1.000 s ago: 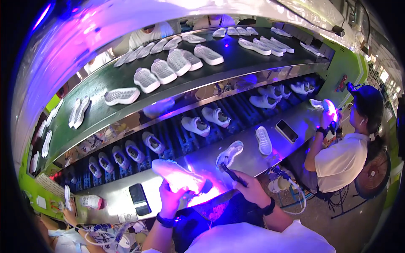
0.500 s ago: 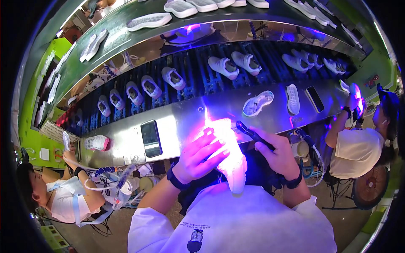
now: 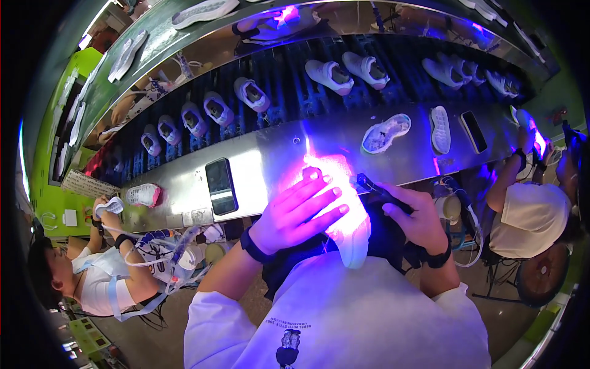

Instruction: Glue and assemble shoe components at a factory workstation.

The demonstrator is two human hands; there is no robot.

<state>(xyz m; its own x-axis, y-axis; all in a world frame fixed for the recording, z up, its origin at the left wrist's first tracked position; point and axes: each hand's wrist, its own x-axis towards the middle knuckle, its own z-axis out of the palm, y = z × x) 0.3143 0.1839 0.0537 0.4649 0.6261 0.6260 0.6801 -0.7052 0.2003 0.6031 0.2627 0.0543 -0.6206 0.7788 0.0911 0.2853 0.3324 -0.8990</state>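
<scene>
A pale shoe (image 3: pixel 353 246) lies lengthwise in front of me, its far part on the metal bench edge and its near end toward my shirt. Bright violet-white light washes out its upper part. My left hand (image 3: pixel 301 212) lies over the shoe's left side, fingers spread across it and holding it. In my right hand (image 3: pixel 415 215) is a slim black hand tool (image 3: pixel 393 195), gripped along its handle. Its tip is close to the shoe's right side; whether they touch I cannot tell in the glare. The tool's exact kind is unclear.
A phone (image 3: pixel 221 186) and a white-and-pink shoe (image 3: pixel 144 195) lie left on the bench (image 3: pixel 258 147). An upturned shoe piece (image 3: pixel 386 133), a white sole (image 3: pixel 440 130) and another phone (image 3: pixel 473 131) lie right. Shoes line the dark conveyor (image 3: pixel 276 80). Co-workers sit on both sides.
The view has shifted, moving the bench upward in the picture. My hands keep their holds on the shoe and tool. The left co-worker's hands and the sole between them have moved lower.
</scene>
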